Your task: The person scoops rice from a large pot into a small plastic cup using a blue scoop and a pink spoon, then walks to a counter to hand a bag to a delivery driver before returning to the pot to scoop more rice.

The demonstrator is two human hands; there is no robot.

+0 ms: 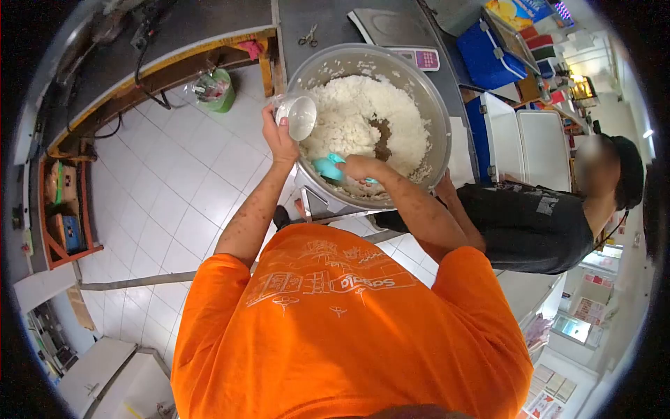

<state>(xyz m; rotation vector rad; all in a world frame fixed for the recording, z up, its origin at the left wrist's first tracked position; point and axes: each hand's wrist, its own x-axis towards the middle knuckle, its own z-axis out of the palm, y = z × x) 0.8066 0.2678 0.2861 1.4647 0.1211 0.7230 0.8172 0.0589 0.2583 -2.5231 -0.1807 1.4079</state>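
Note:
A big steel bowl (pixel 433 91) full of white cooked rice (pixel 363 115) stands in front of me. My left hand (pixel 278 136) holds a small clear plastic cup (pixel 300 115) at the bowl's near left rim, tilted toward the rice. My right hand (pixel 359 167) reaches into the bowl's near side and grips a teal rice paddle (pixel 326 166), whose blade lies against the rice at the rim.
A second person in a dark shirt (pixel 530 223) stands close on the right. Behind the bowl sit a digital scale (pixel 401 35) and scissors (pixel 308 36) on a grey counter. Blue and white coolers (pixel 516 133) stand to the right. White tiled floor (pixel 167 188) lies to the left.

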